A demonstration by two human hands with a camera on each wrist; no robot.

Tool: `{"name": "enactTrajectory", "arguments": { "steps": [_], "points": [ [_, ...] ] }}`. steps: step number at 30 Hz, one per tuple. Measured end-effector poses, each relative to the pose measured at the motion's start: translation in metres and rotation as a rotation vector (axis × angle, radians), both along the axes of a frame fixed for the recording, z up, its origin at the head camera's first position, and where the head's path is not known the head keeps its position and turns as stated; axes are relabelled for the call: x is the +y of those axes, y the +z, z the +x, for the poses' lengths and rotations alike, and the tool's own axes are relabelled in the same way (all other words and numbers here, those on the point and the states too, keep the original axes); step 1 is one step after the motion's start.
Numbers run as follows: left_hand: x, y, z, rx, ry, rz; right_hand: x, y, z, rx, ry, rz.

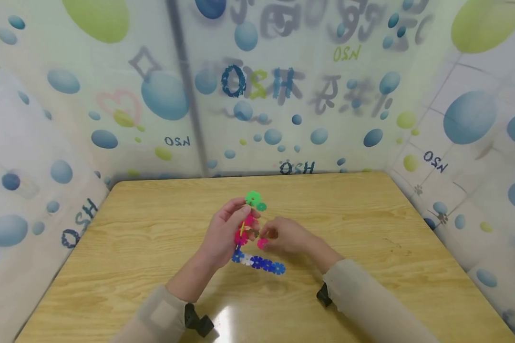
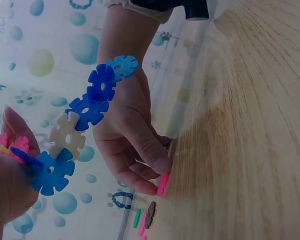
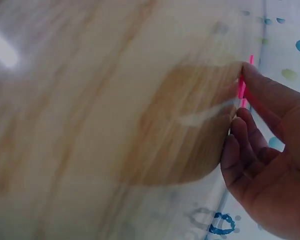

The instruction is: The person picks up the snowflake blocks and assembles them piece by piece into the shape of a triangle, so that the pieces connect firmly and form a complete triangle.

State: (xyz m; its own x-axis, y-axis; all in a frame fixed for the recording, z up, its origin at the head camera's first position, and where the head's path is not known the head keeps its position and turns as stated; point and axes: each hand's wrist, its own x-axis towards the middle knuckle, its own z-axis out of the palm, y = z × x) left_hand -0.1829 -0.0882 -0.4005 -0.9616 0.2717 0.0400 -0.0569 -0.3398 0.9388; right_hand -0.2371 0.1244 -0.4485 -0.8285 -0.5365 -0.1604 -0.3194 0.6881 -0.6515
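reaching in from one side, your left hand angles up above the wooden worktop, thumb and fingers clamped on a chain of flower-shaped pieces; its blue-and-white end juts out below the fingers. your right hand bends inward, thumb and fingertip pinching a pink piece near the wood. behind stands a pale, bubble-printed wall.

From my remote place I see that the left hand and the right hand are bare. The left sleeve and the right sleeve are long, in pale greyish-beige cloth. At each cuff I notice a small black device, the left device rather angular, the right device with a rounded end.
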Motion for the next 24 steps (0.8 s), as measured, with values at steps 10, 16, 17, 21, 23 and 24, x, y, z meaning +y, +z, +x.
{"name": "enactTrajectory", "arguments": {
  "steps": [10,16,17,21,23,24],
  "points": [
    [0.004,-0.001,0.0,0.01,-0.018,0.047,0.018,0.006,0.009,-0.028,-0.138,-0.073],
    [0.01,-0.002,0.0,0.005,-0.022,0.006,0.036,0.032,0.024,-0.117,-0.261,-0.415],
    [0.01,-0.001,0.001,0.004,-0.019,-0.005,0.037,0.039,0.028,-0.136,-0.275,-0.483],
    [0.013,-0.001,0.001,0.019,-0.014,-0.039,0.036,0.064,0.04,-0.22,-0.318,-0.692],
    [0.015,-0.002,0.003,0.031,-0.021,-0.04,0.034,0.071,0.045,-0.266,-0.333,-0.762],
    [0.015,-0.002,0.003,0.037,-0.025,-0.038,0.033,0.074,0.047,-0.289,-0.341,-0.792]
  ]
}}
